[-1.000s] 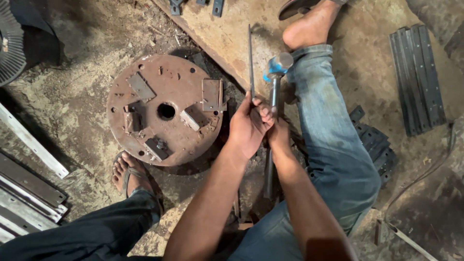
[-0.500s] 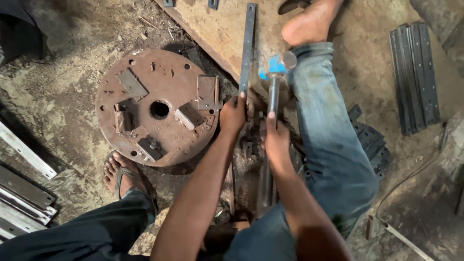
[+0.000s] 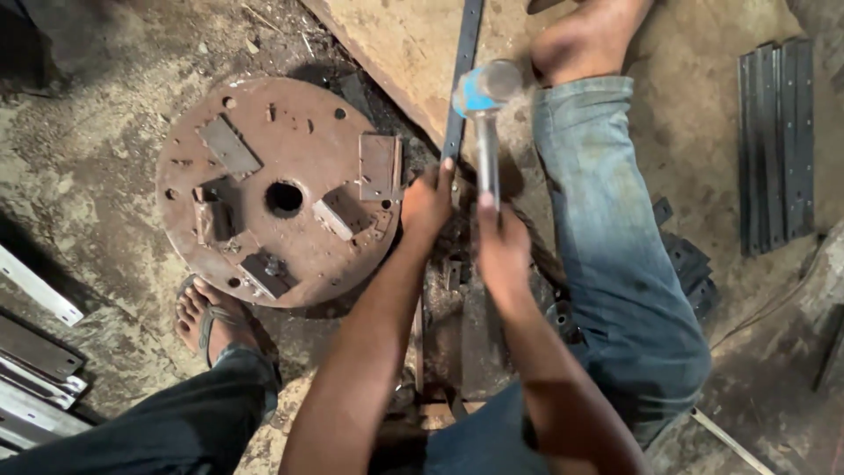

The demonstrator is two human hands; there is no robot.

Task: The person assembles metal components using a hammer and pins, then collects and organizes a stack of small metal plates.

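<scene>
Down on the gritty floor, farthest left of the rusty round plate, a few pale metal bars lie stacked, and a sandalled foot rests just below the plate's lower rim. The plate itself carries several welded blocks around a centre hole.

Just right of the plate, the left hand is wrapped around the near end of a long dark flat strip, which runs up and away from the plate across a tan slab. Right of that again, the right hand is clenched on the handle of a hammer; its blue-banded head is blurred, poised over the strip, and I cannot tell whether it touches the metal. Beyond the hammer lies the person's jeaned leg, and far right of the plate a bundle of dark flat bars sits on the ground.

To my eye this is straightening or setting work. Done well, it wants the holding hand kept well back from the striking spot, the strip pressed flat against the slab, and square, measured blows rather than glancing ones.
</scene>
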